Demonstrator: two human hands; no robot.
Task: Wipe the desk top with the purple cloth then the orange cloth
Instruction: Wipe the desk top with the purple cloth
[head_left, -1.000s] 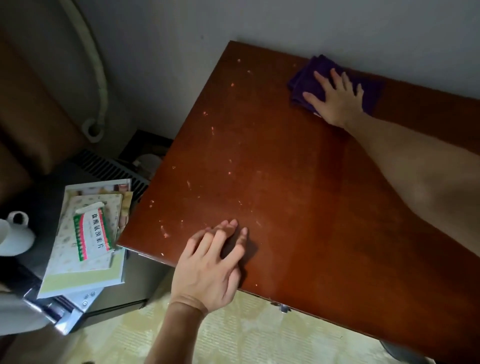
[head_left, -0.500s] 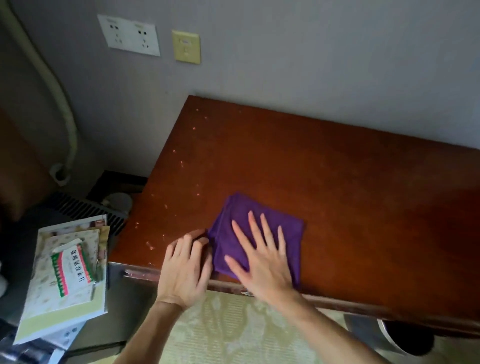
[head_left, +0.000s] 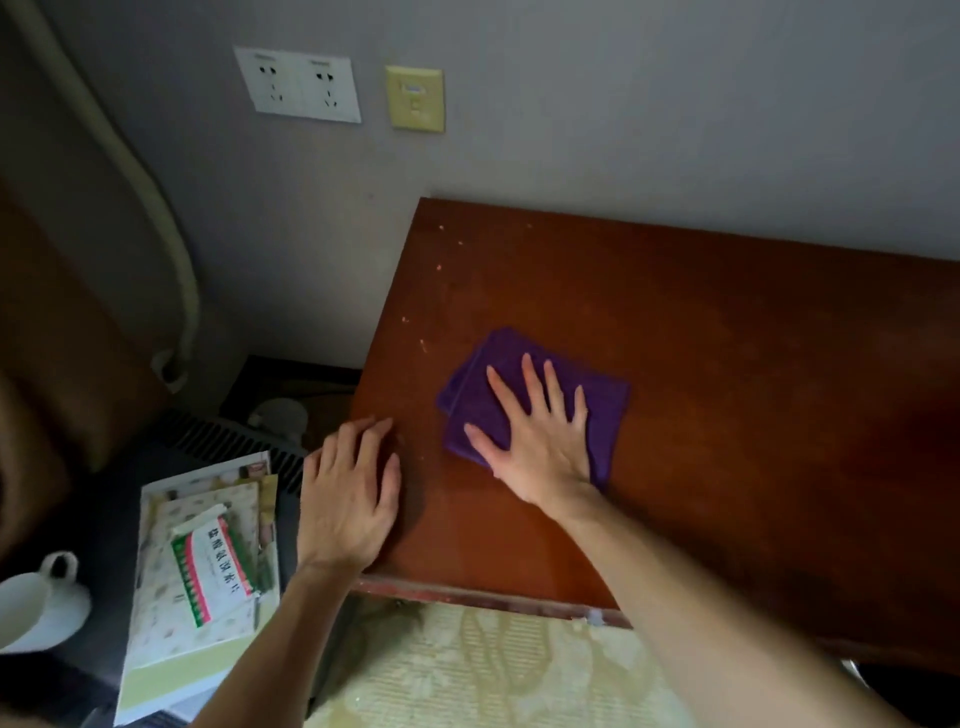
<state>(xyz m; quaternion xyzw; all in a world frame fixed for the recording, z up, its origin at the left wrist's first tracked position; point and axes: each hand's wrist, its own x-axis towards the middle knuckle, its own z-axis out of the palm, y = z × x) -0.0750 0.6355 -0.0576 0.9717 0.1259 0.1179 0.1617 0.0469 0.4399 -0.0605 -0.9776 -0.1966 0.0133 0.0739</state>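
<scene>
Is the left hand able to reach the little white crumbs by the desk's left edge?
Probably yes. The left hand lies flat at the desk corner, the crumbs sit just beyond its fingers, and only bare wood lies between. The purple cloth stays under the right hand.

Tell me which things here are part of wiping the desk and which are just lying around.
Part of the job:
purple cloth, flat under the right hand
desk top
left hand, resting on the desk's left edge

Just lying about:
stack of booklets with a medicine box on top
white cup
wall sockets

No orange cloth in view.
</scene>
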